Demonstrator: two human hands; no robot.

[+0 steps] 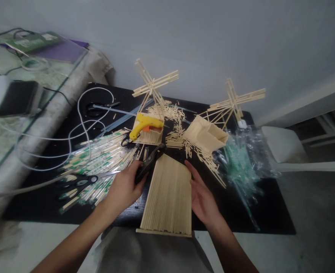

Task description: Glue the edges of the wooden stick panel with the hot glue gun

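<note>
In my left hand is a dark hand tool, its fingers closed round it; blur hides its exact kind. A tapered panel of thin wooden sticks, laid side by side, lies in front of me, its lower end over the table's near edge. My right hand grips the panel's right edge, fingers partly hidden. Beyond the tool, a yellow glue gun rests on a stick-built base bearing a cross of sticks. To the right lies a hollow stick body near another cross.
Wrapped chopsticks spread over the left of the black table, with scissors on them. White cable loops nearby. Cut stick pieces lie behind. Clear plastic wrappers heap at the right.
</note>
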